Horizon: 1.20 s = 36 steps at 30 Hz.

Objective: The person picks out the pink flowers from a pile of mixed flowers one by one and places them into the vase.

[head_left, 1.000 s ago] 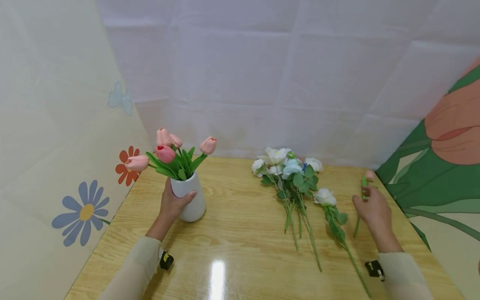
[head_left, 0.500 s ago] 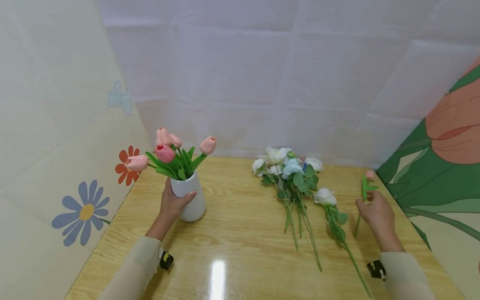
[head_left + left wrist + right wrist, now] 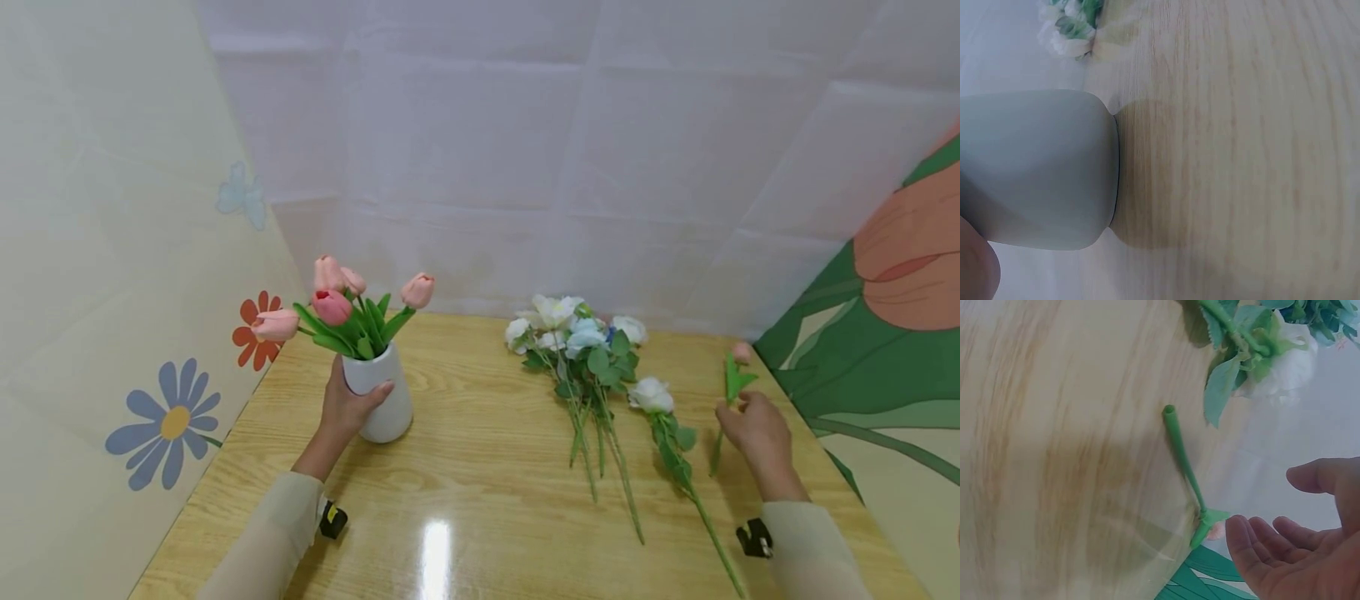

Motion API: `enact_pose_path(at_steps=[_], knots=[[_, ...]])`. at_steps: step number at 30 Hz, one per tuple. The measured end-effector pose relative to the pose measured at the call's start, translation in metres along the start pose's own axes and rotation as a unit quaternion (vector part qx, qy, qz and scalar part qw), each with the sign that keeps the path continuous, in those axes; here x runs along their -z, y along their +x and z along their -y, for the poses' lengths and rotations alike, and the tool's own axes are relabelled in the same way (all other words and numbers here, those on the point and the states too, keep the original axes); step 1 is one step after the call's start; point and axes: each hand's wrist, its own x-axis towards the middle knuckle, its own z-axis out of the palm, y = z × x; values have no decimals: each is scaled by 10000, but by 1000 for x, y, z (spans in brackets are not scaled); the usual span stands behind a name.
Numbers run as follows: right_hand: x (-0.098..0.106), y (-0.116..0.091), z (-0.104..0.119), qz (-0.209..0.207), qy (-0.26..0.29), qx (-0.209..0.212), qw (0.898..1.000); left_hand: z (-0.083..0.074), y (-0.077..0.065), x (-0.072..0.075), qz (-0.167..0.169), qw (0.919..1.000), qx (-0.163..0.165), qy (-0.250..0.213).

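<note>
A white vase [image 3: 390, 404] stands upright on the left of the table, with several pink tulips [image 3: 332, 307] in it. My left hand [image 3: 345, 407] grips its side, thumb across the front; the left wrist view shows the vase's base [image 3: 1054, 169] on the wood. At the far right lies a single pink tulip [image 3: 731, 379]. Just over its stem hovers my right hand [image 3: 759, 432]. In the right wrist view, a gap parts the thumb from the loosely bent fingers of that hand [image 3: 1297, 550], and the tulip's stem [image 3: 1182, 447] lies on the table outside them.
White and pale blue flowers [image 3: 581, 337] lie bunched at the table's back, stems toward me. A white rose [image 3: 651, 394] lies between them and my right hand. Printed cloth walls surround the wooden table [image 3: 480, 467] at the back and both sides.
My right hand has drawn back slightly toward me and to the right, showing more of the single tulip's leaves. The left hand and the vase have stayed in place.
</note>
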Motion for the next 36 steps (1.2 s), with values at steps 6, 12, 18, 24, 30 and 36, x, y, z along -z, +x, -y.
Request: enact_pose_path(at_steps=[6, 12, 18, 24, 30, 36], knots=[[-1, 5, -6, 268, -72, -114, 9995, 0, 0, 0, -15, 10000, -12, -7], [-1, 7, -10, 473, -169, -132, 9987, -1, 0, 0, -19, 10000, -10, 46], [-2, 9, -12, 591, -214, -216, 9978, -1, 0, 0, -31, 10000, -30, 74], [-3, 10, -14, 727, -204, -261, 9968, -1, -1, 0, -37, 9999, 20, 100], [-4, 15, -17, 904, -276, -380, 9948, 0, -1, 0, -47, 9999, 110, 105], [-6, 20, -20, 1046, -301, -441, 9931, -1, -1, -1, -87, 9998, 143, 102]])
